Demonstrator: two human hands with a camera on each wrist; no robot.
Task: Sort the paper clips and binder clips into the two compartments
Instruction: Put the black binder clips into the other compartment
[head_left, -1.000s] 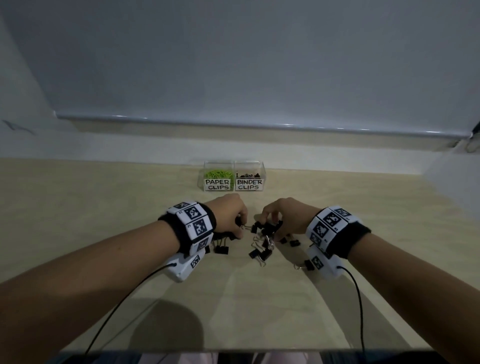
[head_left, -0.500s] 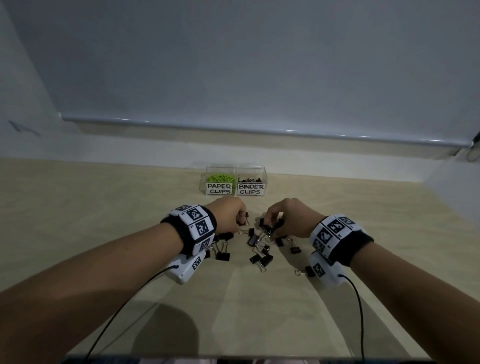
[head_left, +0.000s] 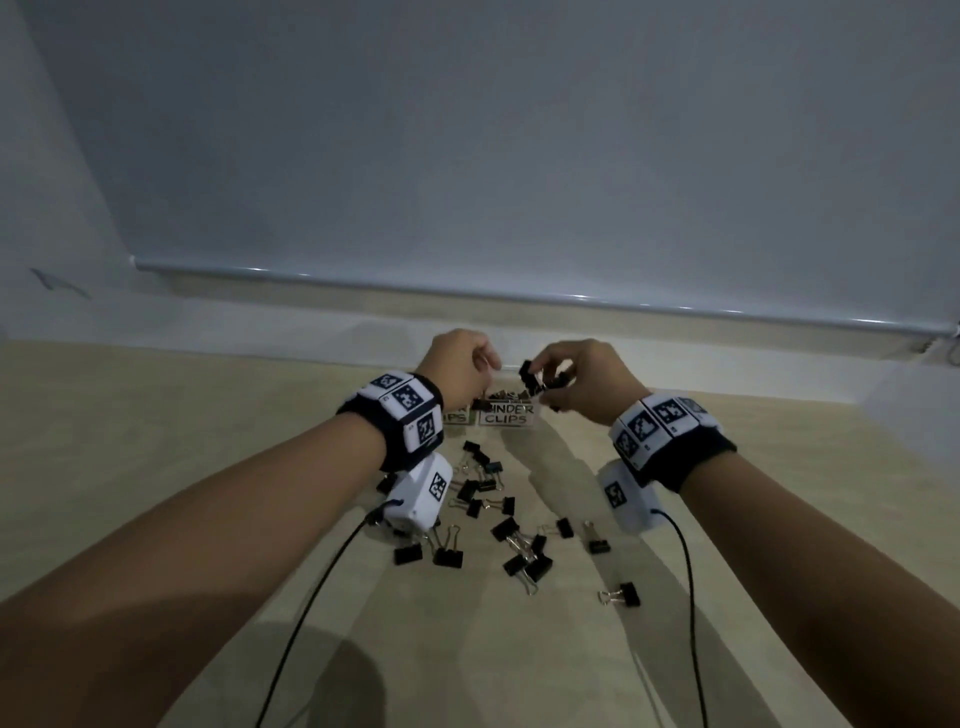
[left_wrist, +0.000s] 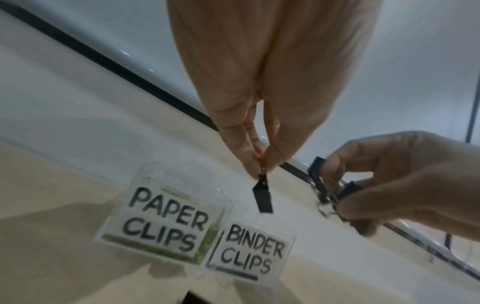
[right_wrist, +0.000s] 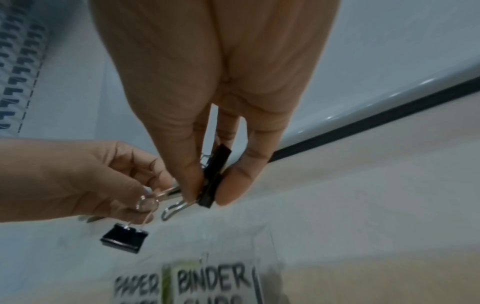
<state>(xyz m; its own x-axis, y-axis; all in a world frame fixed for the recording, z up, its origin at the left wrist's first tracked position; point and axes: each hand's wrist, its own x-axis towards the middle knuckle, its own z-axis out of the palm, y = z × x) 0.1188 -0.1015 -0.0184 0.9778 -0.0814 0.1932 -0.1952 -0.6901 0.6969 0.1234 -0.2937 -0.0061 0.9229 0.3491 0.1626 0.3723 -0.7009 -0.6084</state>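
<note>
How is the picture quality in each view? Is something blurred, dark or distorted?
Head view: dim, wide-angle bending of the wall's edge, soft arm shadows on the pale wooden table. Left wrist view: the left hand is soft, while the white "PAPER CLIPS" label stays readable. Right wrist view: the white "BINDER CLIPS" label is smeared by motion blur and cut by the frame; the small black binder clip is sharper.

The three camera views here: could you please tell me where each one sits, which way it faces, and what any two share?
Head: worn on the head, facing forward and down at the table; both forearms and hands show.
Left wrist: looks along the left hand, which pinches a binder clip above the labelled compartments.
Right wrist: looks along the right hand, which grips several binder clips.
Shared: both wrist views show the other hand and the compartment labels.
</note>
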